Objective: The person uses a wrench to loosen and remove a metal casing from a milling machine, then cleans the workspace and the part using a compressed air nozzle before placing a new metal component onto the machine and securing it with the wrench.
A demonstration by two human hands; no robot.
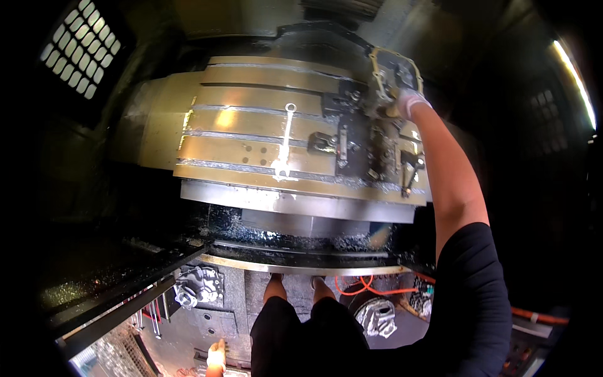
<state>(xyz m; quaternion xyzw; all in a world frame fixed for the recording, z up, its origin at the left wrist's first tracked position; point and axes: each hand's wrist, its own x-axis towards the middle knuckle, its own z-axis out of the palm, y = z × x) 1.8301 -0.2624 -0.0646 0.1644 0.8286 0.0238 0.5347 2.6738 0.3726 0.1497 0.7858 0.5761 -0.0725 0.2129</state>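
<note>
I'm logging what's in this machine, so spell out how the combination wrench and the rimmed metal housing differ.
The combination wrench is slender and straight; the rimmed metal housing is broad and irregular.
The wrench lies untouched on the slotted table; the housing is near its far right corner, the right hand at the housing's near edge.
Both look metallic.

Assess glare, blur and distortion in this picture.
Head view: glare whitens the combination wrench on the T-slot table; detail beside the right hand looks smeared; the light strip at right burns white; the metal sill bows.
</note>
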